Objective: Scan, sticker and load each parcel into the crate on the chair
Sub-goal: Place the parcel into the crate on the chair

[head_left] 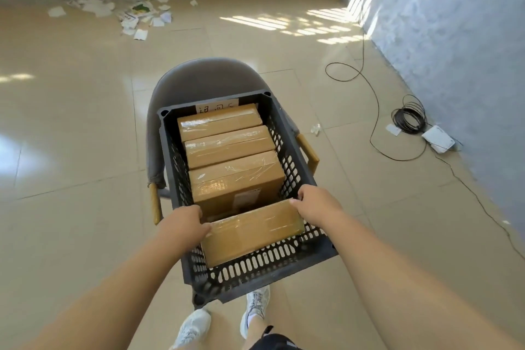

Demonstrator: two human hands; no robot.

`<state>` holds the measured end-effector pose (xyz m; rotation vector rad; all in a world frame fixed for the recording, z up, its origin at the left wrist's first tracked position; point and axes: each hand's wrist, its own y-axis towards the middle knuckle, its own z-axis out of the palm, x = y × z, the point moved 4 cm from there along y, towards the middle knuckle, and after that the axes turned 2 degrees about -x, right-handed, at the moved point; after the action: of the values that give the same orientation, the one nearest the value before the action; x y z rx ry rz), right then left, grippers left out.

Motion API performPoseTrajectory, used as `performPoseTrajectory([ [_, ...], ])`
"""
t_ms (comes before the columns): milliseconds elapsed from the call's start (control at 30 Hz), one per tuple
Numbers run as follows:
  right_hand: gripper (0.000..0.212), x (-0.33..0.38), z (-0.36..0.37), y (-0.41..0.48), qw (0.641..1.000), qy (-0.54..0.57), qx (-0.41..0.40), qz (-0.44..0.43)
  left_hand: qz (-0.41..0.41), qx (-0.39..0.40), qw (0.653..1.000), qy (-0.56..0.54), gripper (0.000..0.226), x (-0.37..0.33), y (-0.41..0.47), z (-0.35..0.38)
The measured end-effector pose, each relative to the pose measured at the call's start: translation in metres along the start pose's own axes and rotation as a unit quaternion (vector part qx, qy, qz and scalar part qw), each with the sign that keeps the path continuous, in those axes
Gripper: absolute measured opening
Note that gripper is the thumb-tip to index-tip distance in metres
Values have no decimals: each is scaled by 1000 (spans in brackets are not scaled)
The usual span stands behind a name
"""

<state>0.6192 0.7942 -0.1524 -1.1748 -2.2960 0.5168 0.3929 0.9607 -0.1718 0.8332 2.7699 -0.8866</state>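
Note:
A dark perforated plastic crate (301, 258) sits on a grey chair (204, 77) with wooden arms. Three taped cardboard parcels stand on edge inside it, one behind the other, the nearest of them (238, 182) bearing a label. A fourth taped parcel (252, 233) is tilted at the near end of the crate, its top above the rim. My left hand (184, 224) grips its left end, thumb on top. My right hand (315, 204) grips its far right corner, fingers curled over the edge.
Beige tiled floor surrounds the chair. Scattered paper scraps (136, 11) lie at the far left by the wall. A black cable (375, 111) with a coil and a white device (439, 139) lie along the grey wall at right. My white shoes (255, 307) stand below the crate.

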Motion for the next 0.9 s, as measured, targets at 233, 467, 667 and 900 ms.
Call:
performPoseTrajectory([
  [233, 25, -2, 5, -77, 996, -4, -57, 63, 152, 17, 986, 72, 37, -13, -20, -19],
  [467, 36, -18, 48, -188, 986, 40, -58, 151, 282, 43, 946, 152, 34, -30, -59, -16],
  [667, 52, -45, 107, -298, 963, 96, -37, 249, 404, 82, 882, 229, 26, -70, -123, 19],
  [900, 48, -76, 171, -442, 913, 169, -80, 362, 541, 113, 792, 260, 43, -100, -224, 78],
])
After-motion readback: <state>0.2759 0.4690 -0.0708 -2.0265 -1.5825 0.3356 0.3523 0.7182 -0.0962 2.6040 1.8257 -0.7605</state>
